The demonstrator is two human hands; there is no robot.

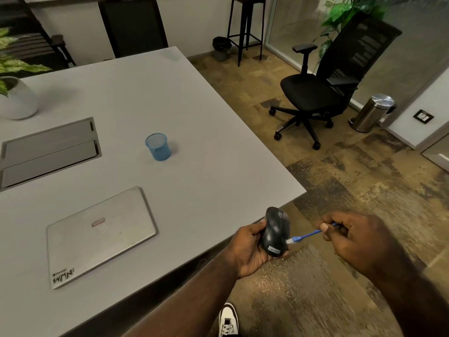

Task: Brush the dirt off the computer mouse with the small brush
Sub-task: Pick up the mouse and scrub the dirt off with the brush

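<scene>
Held off the tabletop's (218, 171) edge, the mouse (277, 231) sits in the left hand (252, 249), fingers wrapped around it. Right-hand (359, 239) fingers pinch the brush (305, 235), bristles touching its side. Brushing looks underway; remaining dirt cannot be judged.

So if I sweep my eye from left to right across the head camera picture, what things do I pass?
White plant pot → closed laptop → blue mesh cup → left hand → computer mouse → small brush → right hand → steel pedal bin.
</scene>
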